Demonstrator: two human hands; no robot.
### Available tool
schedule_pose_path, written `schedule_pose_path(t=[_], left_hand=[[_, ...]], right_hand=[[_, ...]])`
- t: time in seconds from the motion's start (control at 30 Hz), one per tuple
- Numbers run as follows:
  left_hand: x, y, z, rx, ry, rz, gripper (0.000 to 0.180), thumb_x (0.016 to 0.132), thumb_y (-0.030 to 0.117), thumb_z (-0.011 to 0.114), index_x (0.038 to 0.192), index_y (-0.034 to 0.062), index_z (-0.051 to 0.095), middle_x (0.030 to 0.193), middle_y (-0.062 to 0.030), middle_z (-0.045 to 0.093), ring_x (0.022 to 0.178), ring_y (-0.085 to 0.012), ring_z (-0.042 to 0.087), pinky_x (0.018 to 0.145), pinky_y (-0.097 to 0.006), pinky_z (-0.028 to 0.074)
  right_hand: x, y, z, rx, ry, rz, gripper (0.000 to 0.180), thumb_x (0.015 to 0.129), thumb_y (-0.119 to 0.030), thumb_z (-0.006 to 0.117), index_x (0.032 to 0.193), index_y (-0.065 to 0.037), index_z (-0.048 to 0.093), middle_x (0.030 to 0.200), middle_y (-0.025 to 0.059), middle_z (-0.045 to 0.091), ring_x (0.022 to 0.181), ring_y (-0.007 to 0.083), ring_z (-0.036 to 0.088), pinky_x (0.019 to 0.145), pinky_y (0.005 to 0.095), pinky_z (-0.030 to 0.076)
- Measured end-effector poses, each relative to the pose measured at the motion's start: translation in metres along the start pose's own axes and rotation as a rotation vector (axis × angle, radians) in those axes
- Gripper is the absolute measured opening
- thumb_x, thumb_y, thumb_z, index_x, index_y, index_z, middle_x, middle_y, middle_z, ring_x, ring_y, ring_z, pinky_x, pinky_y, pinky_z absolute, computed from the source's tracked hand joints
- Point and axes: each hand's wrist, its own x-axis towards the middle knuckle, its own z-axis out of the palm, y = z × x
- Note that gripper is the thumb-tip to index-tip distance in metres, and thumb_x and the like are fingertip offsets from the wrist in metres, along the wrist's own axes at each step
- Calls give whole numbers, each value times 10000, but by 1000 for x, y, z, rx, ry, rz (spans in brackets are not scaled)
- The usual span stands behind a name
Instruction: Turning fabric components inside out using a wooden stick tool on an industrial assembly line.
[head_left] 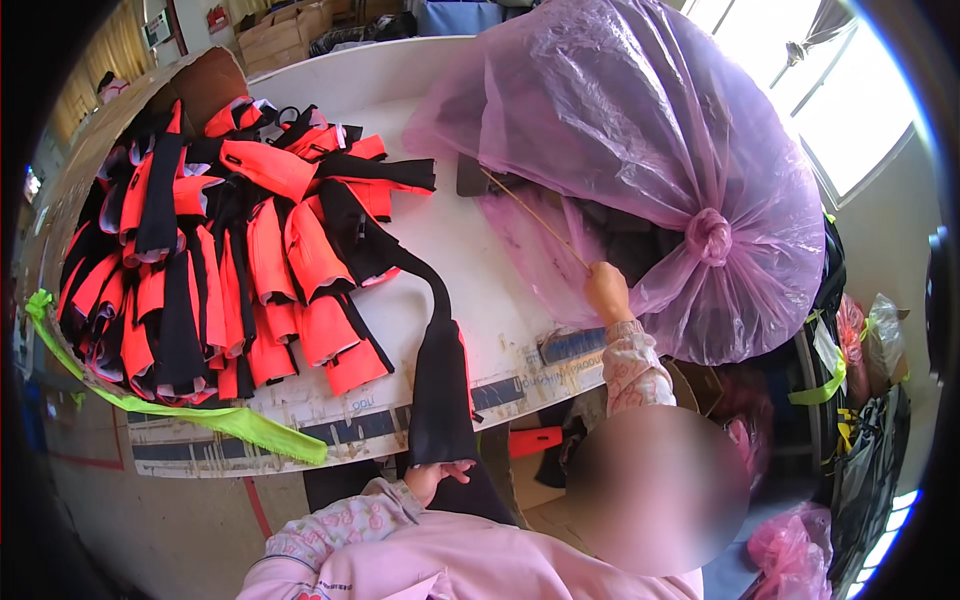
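At the table's near edge, my left hand (438,482) is closed at the lower end of a wide black fabric strap (440,390) with orange along one side. The strap runs up to a pile of orange and black fabric pieces (265,255) on the left. My right hand (607,292) is closed around one end of a thin, light-brown stick (535,218). The stick slants away to the far left, its far end by a dark flat piece (470,178) next to a large pink plastic bag (640,130). Dark contents show through the bag's side.
The white table (440,240) has a worn near edge. A bright green strip (240,430) lies along its left front. Cardboard (200,85) stands behind the pile. On the right are a smaller pink bag (790,545) and a window (850,110). Brown boxes (285,35) sit farther back.
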Motion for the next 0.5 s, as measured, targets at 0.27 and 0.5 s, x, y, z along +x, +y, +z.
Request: schedule_pose_path(t=[0.27, 0.5], left_hand=[[2, -10, -6, 34, 22, 18, 350, 964, 305, 372, 1098, 23, 529, 966, -140, 620, 806, -228, 628, 671, -356, 543], [-3, 3, 2, 14, 24, 24, 365, 961, 311, 374, 1126, 15, 510, 1028, -185, 605, 784, -232, 629, 706, -370, 533]], right_hand=[[-30, -30, 4, -33, 14, -32, 198, 765, -139, 502, 817, -61, 677, 804, 208, 629, 778, 380, 617, 703, 464, 488], [-56, -67, 26, -8, -71, -45, 190, 762, -136, 503, 822, -64, 668, 820, 198, 636, 794, 375, 619, 705, 461, 491]])
